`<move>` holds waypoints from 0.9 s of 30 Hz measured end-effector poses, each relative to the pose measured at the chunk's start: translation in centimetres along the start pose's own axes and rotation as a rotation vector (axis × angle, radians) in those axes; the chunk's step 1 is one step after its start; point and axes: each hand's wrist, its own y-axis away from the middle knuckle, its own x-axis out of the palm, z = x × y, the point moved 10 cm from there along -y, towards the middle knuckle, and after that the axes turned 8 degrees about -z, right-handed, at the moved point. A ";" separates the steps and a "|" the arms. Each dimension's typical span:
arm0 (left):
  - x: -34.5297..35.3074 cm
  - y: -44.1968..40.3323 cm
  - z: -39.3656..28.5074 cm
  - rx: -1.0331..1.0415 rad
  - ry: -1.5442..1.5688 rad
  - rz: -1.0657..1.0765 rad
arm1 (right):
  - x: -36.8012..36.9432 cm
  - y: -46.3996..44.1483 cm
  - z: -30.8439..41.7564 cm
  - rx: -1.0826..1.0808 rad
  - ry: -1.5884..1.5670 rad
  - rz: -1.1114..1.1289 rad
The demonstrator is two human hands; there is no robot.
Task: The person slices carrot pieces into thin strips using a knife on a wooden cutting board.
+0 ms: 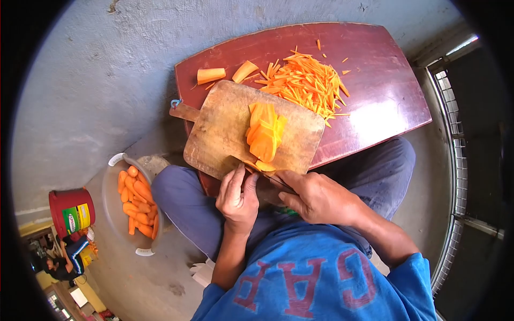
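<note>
Near the lower edge of the wooden cutting board (214, 128), my left hand (238, 203) is closed, its fingertips pinching a thin carrot slice (264, 166). My right hand (316, 198) is wrapped around a knife (282, 185); its blade points toward the left fingers and is mostly hidden by the hands and carrot. An overlapping stack of flat carrot slices (265, 134) lies on the board just above both hands. Beyond the board, a heap of carrot sticks (308, 80) rests on the red table (369, 69).
Two peeled carrot chunks, one left (211, 75) and one right (245, 71), lie at the table's far side. A tub (115, 206) of whole carrots (140, 198) stands on the floor at left, near a red bucket (59, 214). Another person (67, 262) appears at far left.
</note>
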 end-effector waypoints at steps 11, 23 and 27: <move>3.3 -1.1 -1.4 0.008 -0.014 0.236 | -5.6 -1.7 -2.2 0.010 -0.343 -0.223; 5.1 -2.7 0.1 0.133 -0.100 0.256 | -10.1 -3.1 -5.8 -0.016 -0.208 -0.364; 5.0 -3.0 -0.1 0.117 -0.095 0.260 | -9.5 -2.5 -5.0 -0.120 -0.087 -0.430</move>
